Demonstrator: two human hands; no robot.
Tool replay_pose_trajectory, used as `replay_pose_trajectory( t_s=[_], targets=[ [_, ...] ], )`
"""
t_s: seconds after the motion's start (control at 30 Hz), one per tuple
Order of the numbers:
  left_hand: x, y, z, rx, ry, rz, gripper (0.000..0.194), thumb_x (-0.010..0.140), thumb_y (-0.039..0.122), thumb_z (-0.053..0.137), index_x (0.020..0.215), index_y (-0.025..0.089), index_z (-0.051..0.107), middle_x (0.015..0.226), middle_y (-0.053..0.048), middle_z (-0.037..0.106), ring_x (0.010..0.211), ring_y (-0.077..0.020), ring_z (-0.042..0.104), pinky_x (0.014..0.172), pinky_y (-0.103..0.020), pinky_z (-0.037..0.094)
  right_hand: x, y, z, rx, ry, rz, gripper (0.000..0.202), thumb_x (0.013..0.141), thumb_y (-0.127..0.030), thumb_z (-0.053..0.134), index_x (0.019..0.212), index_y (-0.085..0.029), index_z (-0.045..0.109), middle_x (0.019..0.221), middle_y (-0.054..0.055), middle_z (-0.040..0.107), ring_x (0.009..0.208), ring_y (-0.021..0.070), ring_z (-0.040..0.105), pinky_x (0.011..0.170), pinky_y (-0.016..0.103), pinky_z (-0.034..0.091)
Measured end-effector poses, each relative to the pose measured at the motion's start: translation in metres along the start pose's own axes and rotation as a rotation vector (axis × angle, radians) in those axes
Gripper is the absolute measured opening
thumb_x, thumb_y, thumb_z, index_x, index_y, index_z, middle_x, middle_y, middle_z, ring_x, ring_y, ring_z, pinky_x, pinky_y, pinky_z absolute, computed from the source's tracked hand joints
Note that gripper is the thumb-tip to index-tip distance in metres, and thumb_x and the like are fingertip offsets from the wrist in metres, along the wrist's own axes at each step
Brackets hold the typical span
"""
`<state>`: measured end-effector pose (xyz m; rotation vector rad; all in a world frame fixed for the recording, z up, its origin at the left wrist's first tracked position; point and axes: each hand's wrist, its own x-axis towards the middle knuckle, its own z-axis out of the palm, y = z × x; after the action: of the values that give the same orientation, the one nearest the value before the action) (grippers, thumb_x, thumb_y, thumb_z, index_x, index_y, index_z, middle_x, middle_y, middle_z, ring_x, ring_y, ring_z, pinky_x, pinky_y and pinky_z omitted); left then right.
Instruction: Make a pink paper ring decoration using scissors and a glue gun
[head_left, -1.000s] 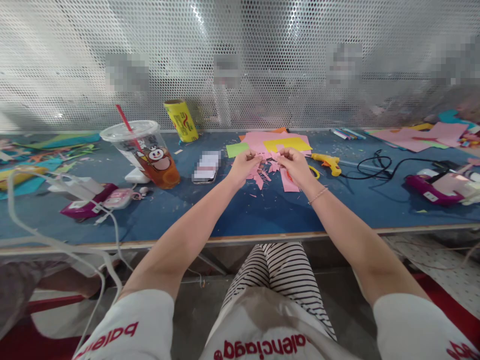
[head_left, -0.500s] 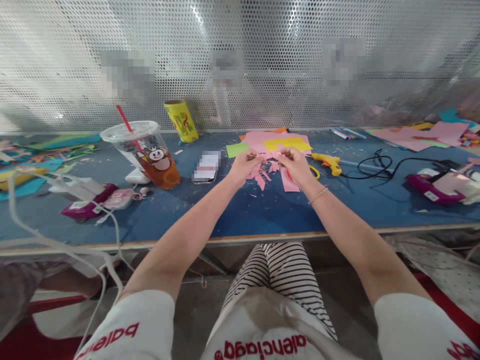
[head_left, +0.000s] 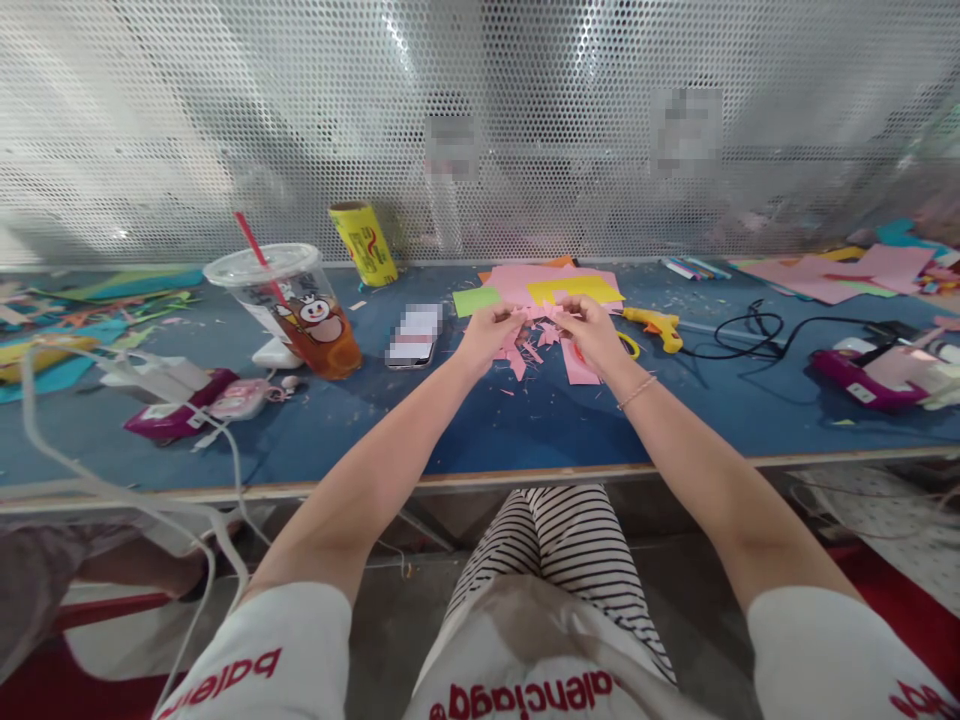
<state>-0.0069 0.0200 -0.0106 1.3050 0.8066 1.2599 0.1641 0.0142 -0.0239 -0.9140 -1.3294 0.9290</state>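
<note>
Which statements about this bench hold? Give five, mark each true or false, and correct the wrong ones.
1. The left hand and right hand both pinch pink paper. True.
2. The smartphone lies right of the right hand. False: it lies between the plastic cup and the left hand.
3. The yellow glue gun lies right of the right hand. True.
4. The red straw lies flat on the table. False: it leans in the plastic cup.
5. A bracelet circles the right wrist. True.

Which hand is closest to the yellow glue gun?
Right. The right hand is a little left of the yellow glue gun; the left hand is farther left, across the pink scraps.
</note>
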Motion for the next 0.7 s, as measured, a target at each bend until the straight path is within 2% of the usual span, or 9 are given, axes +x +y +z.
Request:
replay_pose_trajectory(
  t_s=[0.23, 0.37, 0.5, 0.7],
  targets=[
    [-0.0013, 0.0010, 0.0007, 0.000, -0.020, 0.041, 0.013, 0.070, 0.021, 0.067, 0.077, 0.012, 0.063, 0.069, -0.001, 0.062, 0.058, -0.0077, 0.056, 0.054, -0.022, 0.045, -0.0002, -0.0011, -0.0003, 0.086, -0.023, -0.008, 0.025, 0.066, -0.034, 0.070, 0.079, -0.021, 0.054, 0.076, -0.002, 0.055, 0.065, 0.0081, 0.052, 0.064, 0.025, 0.047],
    [-0.0029, 0.0034, 0.0028, 0.004, 0.033, 0.041, 0.010, 0.069, 0.019, 0.066, 0.074, 0.011, 0.062, 0.066, -0.001, 0.061, 0.056, -0.0081, 0.056, 0.052, -0.022, 0.044, -0.0008, -0.0017, -0.0002, 0.115, -0.009, -0.081, 0.020, 0.068, -0.029, 0.068, 0.080, -0.021, 0.054, 0.075, -0.003, 0.054, 0.063, 0.0074, 0.051, 0.064, 0.025, 0.046],
    [-0.0050, 0.0061, 0.0055, 0.000, 0.076, 0.057, 0.007, 0.069, 0.016, 0.065, 0.073, 0.012, 0.062, 0.064, -0.001, 0.061, 0.054, -0.0080, 0.056, 0.052, -0.022, 0.044, -0.0014, -0.0041, -0.0001, 0.074, 0.025, -0.107, 0.019, 0.069, -0.029, 0.066, 0.080, -0.021, 0.053, 0.074, -0.004, 0.052, 0.061, 0.0074, 0.050, 0.064, 0.025, 0.045],
    [-0.0066, 0.0075, 0.0055, -0.009, 0.073, 0.045, 0.008, 0.070, 0.019, 0.064, 0.070, 0.013, 0.059, 0.064, -0.001, 0.063, 0.051, -0.0070, 0.054, 0.052, -0.023, 0.044, -0.0036, -0.0095, -0.0008, 0.026, 0.047, -0.136, 0.018, 0.072, -0.032, 0.064, 0.080, -0.022, 0.051, 0.073, -0.004, 0.051, 0.061, 0.0076, 0.050, 0.063, 0.025, 0.045]
  ],
)
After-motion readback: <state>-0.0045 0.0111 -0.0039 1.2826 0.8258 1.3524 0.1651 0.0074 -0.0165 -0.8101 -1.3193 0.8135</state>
